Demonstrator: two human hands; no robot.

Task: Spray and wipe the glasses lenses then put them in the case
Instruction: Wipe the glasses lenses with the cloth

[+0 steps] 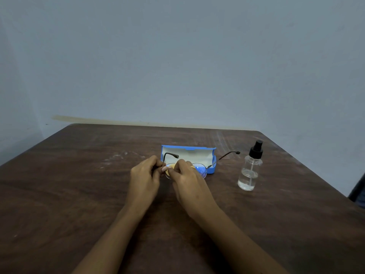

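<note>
A small yellow cloth is pinched between the fingers of the right hand and pressed against the left lens of the glasses, while the frame is gripped at its left end by the closed fingers of the left hand. The glasses are held just above the table, directly in front of the case, with both temples unfolded and pointing away from the person. Droplets can be made out on the right lens, so the spraying is judged done and the wiping step is judged to be in hand, with the right lens not yet dried.

The blue case is seen lying open, its pale lining facing up, just behind the hands. The spray bottle is stood upright to the right, well apart from the hands, its black nozzle on and some clear liquid left inside.

For the next move, the cloth would need to be shifted across to the wet right lens, with the frame steadied by the other hand.
</note>
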